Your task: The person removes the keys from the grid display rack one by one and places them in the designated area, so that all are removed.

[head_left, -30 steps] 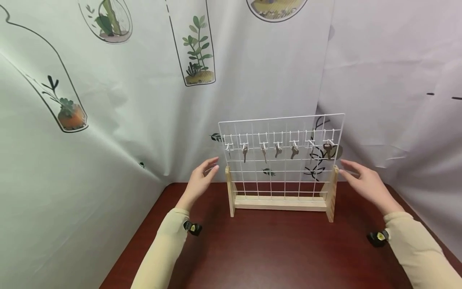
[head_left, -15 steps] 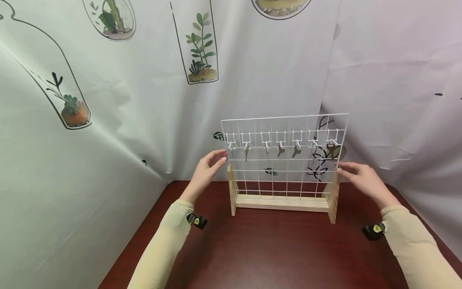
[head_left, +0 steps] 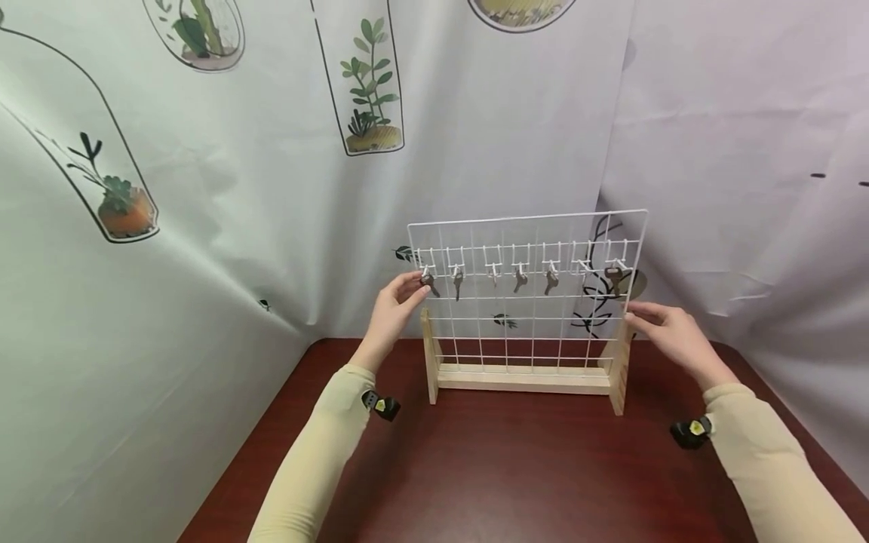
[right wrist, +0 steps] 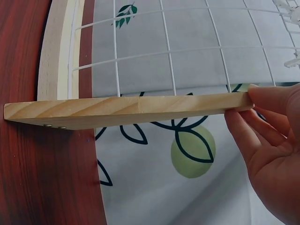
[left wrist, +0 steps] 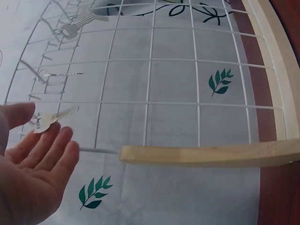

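A white wire grid rack point(head_left: 528, 219) stands upright on a pale wooden base point(head_left: 526, 383), with several metal keys hanging from its hooks. My left hand point(head_left: 397, 305) is at the leftmost key point(left wrist: 46, 121). In the left wrist view that key hangs tilted, its head against my fingertips and my thumb raised just above it. At the other end, my right hand point(head_left: 665, 332) holds the top of the wooden side support point(right wrist: 140, 105). Its thumb rests on one face and its fingers on the other. A second key point(head_left: 458, 283) hangs just right of the left hand.
The rack stands toward the back of a dark red table point(head_left: 509, 467). A pale fabric backdrop point(head_left: 509, 136) with printed plants in jars hangs behind it and down the left side.
My left hand has moved right and up to the leftmost key, which now tilts. My right hand has moved left from beside the rack onto the side support.
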Action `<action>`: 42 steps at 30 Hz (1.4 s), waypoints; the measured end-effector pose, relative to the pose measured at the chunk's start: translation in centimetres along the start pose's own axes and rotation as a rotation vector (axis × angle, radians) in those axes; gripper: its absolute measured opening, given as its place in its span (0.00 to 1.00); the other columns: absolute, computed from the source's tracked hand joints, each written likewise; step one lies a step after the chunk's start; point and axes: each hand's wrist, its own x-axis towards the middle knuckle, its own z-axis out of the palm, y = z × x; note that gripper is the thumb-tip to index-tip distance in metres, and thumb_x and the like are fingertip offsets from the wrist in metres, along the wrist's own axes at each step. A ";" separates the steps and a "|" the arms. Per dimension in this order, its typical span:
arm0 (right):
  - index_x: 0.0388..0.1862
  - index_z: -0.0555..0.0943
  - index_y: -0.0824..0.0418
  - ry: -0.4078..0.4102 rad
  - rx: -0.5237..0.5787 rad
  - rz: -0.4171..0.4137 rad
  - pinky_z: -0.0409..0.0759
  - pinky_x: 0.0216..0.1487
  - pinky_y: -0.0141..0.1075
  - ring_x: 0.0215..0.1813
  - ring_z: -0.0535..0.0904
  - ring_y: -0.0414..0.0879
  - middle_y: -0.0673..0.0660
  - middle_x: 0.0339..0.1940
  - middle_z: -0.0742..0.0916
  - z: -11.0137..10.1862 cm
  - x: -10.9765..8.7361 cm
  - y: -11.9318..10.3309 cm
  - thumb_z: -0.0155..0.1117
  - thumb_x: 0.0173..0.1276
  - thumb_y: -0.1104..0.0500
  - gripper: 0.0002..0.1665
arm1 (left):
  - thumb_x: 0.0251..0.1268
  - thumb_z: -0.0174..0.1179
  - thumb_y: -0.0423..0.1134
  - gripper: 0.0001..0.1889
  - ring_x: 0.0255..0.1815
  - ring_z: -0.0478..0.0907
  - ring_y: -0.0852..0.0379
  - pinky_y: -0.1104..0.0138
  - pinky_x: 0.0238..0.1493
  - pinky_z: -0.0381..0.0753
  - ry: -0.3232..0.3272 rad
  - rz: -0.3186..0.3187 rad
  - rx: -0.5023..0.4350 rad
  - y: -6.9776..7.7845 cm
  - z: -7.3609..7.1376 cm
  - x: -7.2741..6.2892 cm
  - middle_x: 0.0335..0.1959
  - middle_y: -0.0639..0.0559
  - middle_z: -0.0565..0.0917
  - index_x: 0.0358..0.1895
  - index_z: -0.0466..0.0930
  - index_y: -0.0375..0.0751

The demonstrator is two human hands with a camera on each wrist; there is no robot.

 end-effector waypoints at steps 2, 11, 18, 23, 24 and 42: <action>0.66 0.75 0.71 -0.007 0.005 0.011 0.73 0.57 0.64 0.62 0.75 0.72 0.74 0.62 0.79 0.0 0.0 -0.1 0.55 0.79 0.46 0.31 | 0.70 0.65 0.38 0.21 0.55 0.82 0.50 0.60 0.58 0.79 0.027 -0.003 -0.014 -0.1 0.1 0.1 0.54 0.38 0.84 0.62 0.78 0.35; 0.67 0.75 0.70 -0.012 0.027 0.030 0.71 0.59 0.65 0.65 0.72 0.72 0.74 0.64 0.78 0.4 0.1 -0.5 0.56 0.79 0.45 0.32 | 0.67 0.67 0.37 0.19 0.44 0.84 0.59 0.62 0.56 0.80 0.078 -0.033 -0.072 -0.1 0.0 0.7 0.47 0.40 0.87 0.58 0.81 0.32; 0.68 0.74 0.70 0.002 0.049 0.058 0.70 0.59 0.66 0.66 0.71 0.73 0.75 0.65 0.77 0.5 -0.3 -0.4 0.55 0.79 0.43 0.35 | 0.67 0.68 0.37 0.18 0.40 0.86 0.59 0.61 0.56 0.80 0.077 -0.053 -0.126 0.0 -0.1 0.8 0.41 0.47 0.89 0.56 0.83 0.30; 0.69 0.74 0.69 0.001 0.046 0.053 0.70 0.59 0.66 0.66 0.70 0.73 0.74 0.66 0.76 0.8 -0.3 -0.4 0.55 0.79 0.44 0.34 | 0.68 0.66 0.34 0.18 0.33 0.85 0.61 0.66 0.48 0.84 0.062 -0.048 -0.153 0.0 -0.3 0.7 0.38 0.48 0.89 0.56 0.81 0.25; 0.69 0.74 0.69 0.000 0.048 0.052 0.70 0.60 0.66 0.67 0.70 0.72 0.74 0.66 0.76 0.8 -0.3 -0.4 0.55 0.79 0.44 0.34 | 0.68 0.66 0.33 0.18 0.31 0.85 0.61 0.67 0.47 0.84 0.060 -0.047 -0.155 0.0 -0.3 0.7 0.37 0.49 0.89 0.55 0.81 0.24; 0.70 0.72 0.69 0.025 0.058 0.069 0.72 0.58 0.66 0.66 0.71 0.72 0.73 0.66 0.76 0.6 -0.6 -0.4 0.54 0.79 0.42 0.36 | 0.68 0.65 0.33 0.06 0.33 0.84 0.61 0.65 0.40 0.82 -0.010 -0.038 -0.162 0.8 -1.0 0.8 0.34 0.58 0.87 0.44 0.82 0.37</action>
